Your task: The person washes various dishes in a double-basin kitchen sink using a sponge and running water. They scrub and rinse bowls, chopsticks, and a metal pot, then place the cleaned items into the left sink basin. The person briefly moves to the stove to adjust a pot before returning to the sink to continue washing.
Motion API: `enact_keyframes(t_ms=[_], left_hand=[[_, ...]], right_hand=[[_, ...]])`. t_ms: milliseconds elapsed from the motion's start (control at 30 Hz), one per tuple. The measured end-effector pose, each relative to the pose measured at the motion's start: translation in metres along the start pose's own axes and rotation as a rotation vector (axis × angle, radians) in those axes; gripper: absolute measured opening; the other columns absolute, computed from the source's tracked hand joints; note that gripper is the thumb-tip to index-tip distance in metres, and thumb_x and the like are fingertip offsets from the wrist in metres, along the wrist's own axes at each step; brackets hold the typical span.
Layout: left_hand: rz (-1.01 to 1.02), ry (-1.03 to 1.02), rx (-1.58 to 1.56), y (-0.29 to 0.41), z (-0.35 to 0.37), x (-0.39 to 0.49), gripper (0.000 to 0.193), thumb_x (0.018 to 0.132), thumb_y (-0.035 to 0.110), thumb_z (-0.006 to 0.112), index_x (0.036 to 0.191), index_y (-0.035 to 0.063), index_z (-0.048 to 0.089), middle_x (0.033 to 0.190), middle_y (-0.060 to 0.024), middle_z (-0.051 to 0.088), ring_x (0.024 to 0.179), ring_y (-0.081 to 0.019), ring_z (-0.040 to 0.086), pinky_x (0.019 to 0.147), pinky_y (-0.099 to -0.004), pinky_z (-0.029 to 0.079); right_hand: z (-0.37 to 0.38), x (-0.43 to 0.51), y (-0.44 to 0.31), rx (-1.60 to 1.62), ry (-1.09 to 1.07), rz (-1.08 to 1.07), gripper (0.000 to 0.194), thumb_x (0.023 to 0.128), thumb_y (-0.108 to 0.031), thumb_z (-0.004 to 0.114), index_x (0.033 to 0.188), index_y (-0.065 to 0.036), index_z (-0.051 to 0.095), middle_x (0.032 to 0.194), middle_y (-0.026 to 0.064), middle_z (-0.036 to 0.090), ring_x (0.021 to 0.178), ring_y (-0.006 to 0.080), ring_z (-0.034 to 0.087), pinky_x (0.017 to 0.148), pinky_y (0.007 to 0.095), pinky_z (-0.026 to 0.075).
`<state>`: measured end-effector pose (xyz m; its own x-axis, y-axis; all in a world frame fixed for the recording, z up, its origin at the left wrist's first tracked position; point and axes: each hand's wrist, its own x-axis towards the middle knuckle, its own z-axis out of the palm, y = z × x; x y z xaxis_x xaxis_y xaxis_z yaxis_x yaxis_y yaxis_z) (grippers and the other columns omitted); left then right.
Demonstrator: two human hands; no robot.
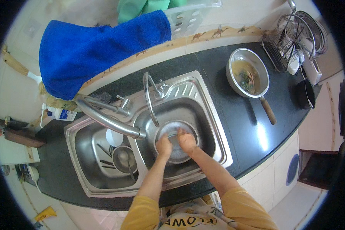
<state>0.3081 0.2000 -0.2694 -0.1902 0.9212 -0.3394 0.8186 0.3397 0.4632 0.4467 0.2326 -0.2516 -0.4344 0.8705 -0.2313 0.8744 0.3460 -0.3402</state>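
Both my hands are inside a round metal bowl (176, 158), which stands in the right basin (202, 120) of a stainless steel double sink. My left hand (164, 146) is at the left of the bowl's inside, and my right hand (187, 141) is at its upper right, fingers close together. A pale edge shows between the fingertips; whether it is a held object or water is unclear. Just above my left hand ends the spout of a slim gooseneck tap (148, 95). A thicker swivel tap (109, 119) reaches over the divider.
The left basin (89, 172) holds a metal bowl (123, 166) with a ladle, a white dish (114, 137) and dark-handled utensils. A saucepan (231, 76) with brown liquid and leaves stands on the black counter (235, 129), near a dish rack (279, 61). A blue towel (103, 49) hangs behind.
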Motion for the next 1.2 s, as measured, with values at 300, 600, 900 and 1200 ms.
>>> enact_keyframes(t_ms=[300, 600, 900, 1200], left_hand=[[-0.427, 0.123, -0.778, 0.004, 0.021, -0.028, 0.049, 0.066, -0.002, 0.054, 0.115, -0.0085, 0.054, 0.105, -0.0236, 0.063, 0.103, -0.0323, 0.06, 0.089, -0.037, 0.045], [0.11, -0.219, -0.048, 0.017, -0.053, -0.006, 0.043, 0.072, 0.0, 0.055, 0.114, -0.0029, 0.055, 0.094, -0.0281, 0.062, 0.091, -0.0441, 0.06, 0.081, -0.0488, 0.048], [-0.041, 0.214, -0.598, -0.021, 0.012, -0.029, 0.053, 0.071, -0.006, 0.047, 0.124, -0.001, 0.051, 0.108, -0.0266, 0.061, 0.102, -0.0369, 0.06, 0.088, -0.0408, 0.047], [0.072, -0.131, -0.28, -0.009, -0.043, -0.023, 0.056, 0.072, 0.0, 0.053, 0.127, 0.0008, 0.047, 0.112, -0.0283, 0.058, 0.103, -0.0416, 0.058, 0.091, -0.0446, 0.045]], right_hand=[[0.095, -0.017, 0.011, 0.042, -0.426, 0.144, 0.028, 0.08, -0.02, 0.058, 0.1, -0.002, 0.064, 0.092, 0.017, 0.067, 0.084, 0.0304, 0.066, 0.07, 0.0387, 0.052], [0.006, 0.009, 0.005, 0.056, 0.287, -0.456, 0.035, 0.087, -0.003, 0.042, 0.12, 0.01, 0.047, 0.088, 0.0216, 0.066, 0.077, 0.0407, 0.064, 0.067, 0.0428, 0.054], [0.021, -0.002, -0.02, 0.919, -0.189, 0.714, 0.049, 0.086, -0.019, 0.056, 0.121, 0.014, 0.045, 0.108, 0.0261, 0.06, 0.101, 0.0355, 0.06, 0.073, 0.0383, 0.051], [-0.009, 0.0, -0.008, 0.452, -0.04, 0.079, 0.045, 0.085, -0.015, 0.056, 0.119, 0.013, 0.047, 0.109, 0.0271, 0.059, 0.096, 0.0356, 0.062, 0.08, 0.0374, 0.052]])
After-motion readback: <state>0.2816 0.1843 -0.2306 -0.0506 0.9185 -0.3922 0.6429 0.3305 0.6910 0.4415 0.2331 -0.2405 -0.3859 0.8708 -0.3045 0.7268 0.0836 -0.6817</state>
